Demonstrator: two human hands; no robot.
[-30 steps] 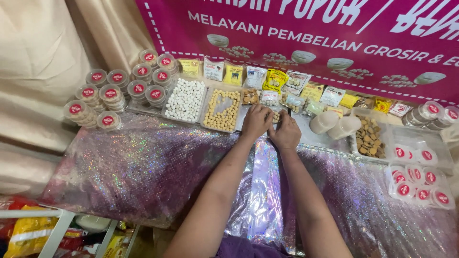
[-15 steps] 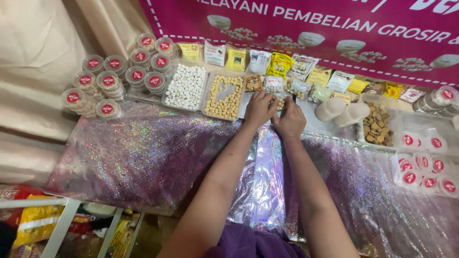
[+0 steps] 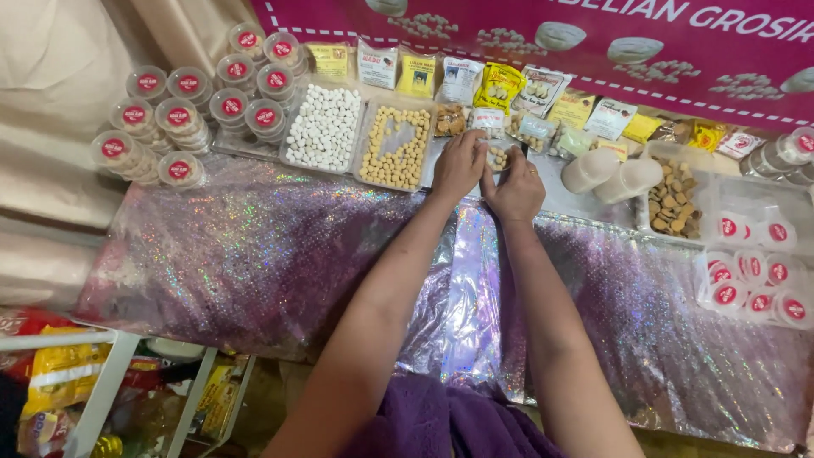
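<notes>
Both my hands meet at the far middle of a table draped in sparkly purple cloth (image 3: 254, 246). My left hand (image 3: 459, 164) and my right hand (image 3: 516, 191) close together on a small clear packet of round snacks (image 3: 498, 156), fingers pinching its edges. Just left of my left hand lies a clear tray of tan round cookies (image 3: 395, 146), and beside that a tray of white round sweets (image 3: 322, 127). Small snack packets (image 3: 449, 120) lie right behind my hands.
Stacked clear tubs with red-labelled lids (image 3: 182, 106) stand at the far left, more (image 3: 755, 271) at the right. Two white cups (image 3: 610, 174) lie by a tray of brown biscuits (image 3: 670, 199). Coloured packets (image 3: 500, 85) line a pink banner (image 3: 593, 34). A white rack (image 3: 102, 399) is below left.
The view has tilted down, so the display sits higher in frame. My hands stay together at the same small packet, with only slight finger movement.
</notes>
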